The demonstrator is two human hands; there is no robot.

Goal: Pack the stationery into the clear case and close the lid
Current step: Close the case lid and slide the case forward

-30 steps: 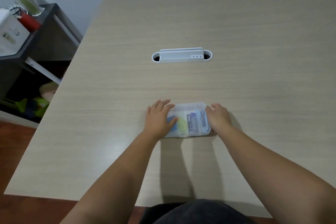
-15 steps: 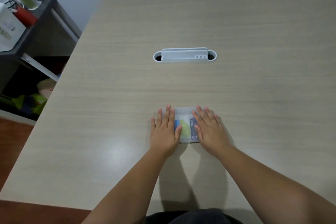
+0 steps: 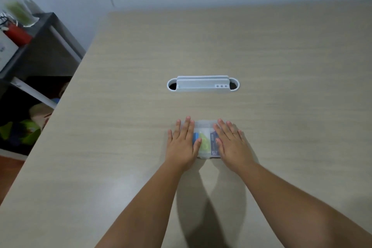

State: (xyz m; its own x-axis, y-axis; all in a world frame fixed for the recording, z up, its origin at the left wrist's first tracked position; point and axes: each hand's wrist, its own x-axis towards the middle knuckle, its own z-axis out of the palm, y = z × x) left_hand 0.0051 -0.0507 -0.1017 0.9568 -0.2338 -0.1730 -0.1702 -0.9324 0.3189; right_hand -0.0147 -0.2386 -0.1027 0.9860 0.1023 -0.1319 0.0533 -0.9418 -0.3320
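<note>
Pale wooden desk [image 3: 261,56] by a grey wall | your left hand [image 3: 182,144] and right hand [image 3: 231,147] lie flat, fingers spread, on the clear case [image 3: 205,127] | case between and under both palms, lid down | both case ends hidden; only blue, green, dark shapes visible inside | cable grommet [image 3: 203,84] well beyond

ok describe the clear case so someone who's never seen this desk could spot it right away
On the pale wood table, find the white oval cable slot in the middle, then come toward the person. The clear case lies flat under the left hand and right hand, the only see-through box, with blue and yellow-green items showing inside.
</note>
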